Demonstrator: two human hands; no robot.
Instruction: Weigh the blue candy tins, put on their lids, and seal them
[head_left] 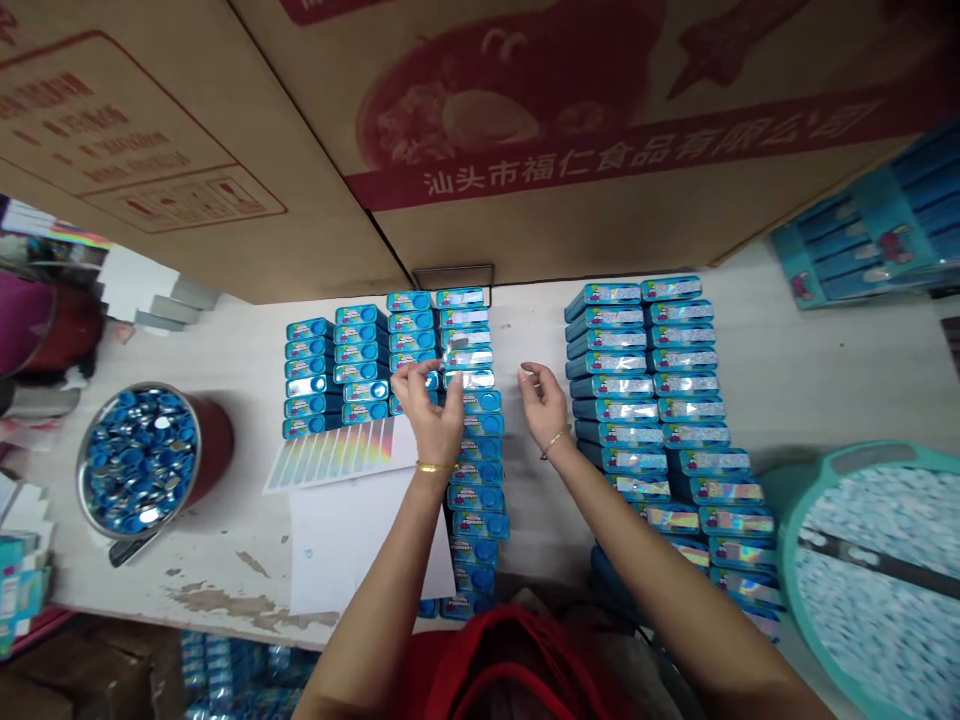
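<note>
My left hand (431, 412) is over the middle rows of small blue tins (478, 448), its thumb and fingers apart. A small, clear or shiny piece shows near its fingertips, too small to make out. My right hand (543, 405) hovers over the bare strip between the tin rows, fingers curled with the thumb near the index finger; nothing can be made out in it. To its right stand two long rows of blue tins (613, 387) with shiny stickers on their sides. A sheet of rainbow-sheen stickers (337, 452) lies on white paper (337, 545) left of my left forearm.
Large cardboard boxes (540, 235) wall off the back. A metal bowl (196, 440) of blue and silver caps stands at the left, a teal basket (787, 520) at the right. Packed blue tins (862, 235) lie at the back right.
</note>
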